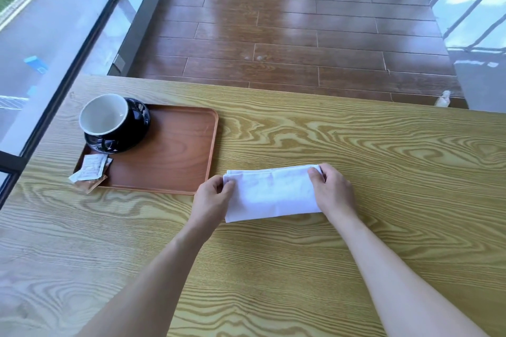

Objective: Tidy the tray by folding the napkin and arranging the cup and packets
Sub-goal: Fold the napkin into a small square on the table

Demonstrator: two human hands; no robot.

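Both grips, left hand (212, 194) and right hand (332, 189), on napkin (273, 193) ends.

Print on the packets (91, 171) is too small to read.

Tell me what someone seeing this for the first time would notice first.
The white napkin stands out, lying folded on the wooden table just right of the tray, with the left hand and the right hand each pinching one end. Next comes the black cup with its white inside, sitting on a black saucer at the far left of the brown tray. Some packets spill over the tray's near left corner.
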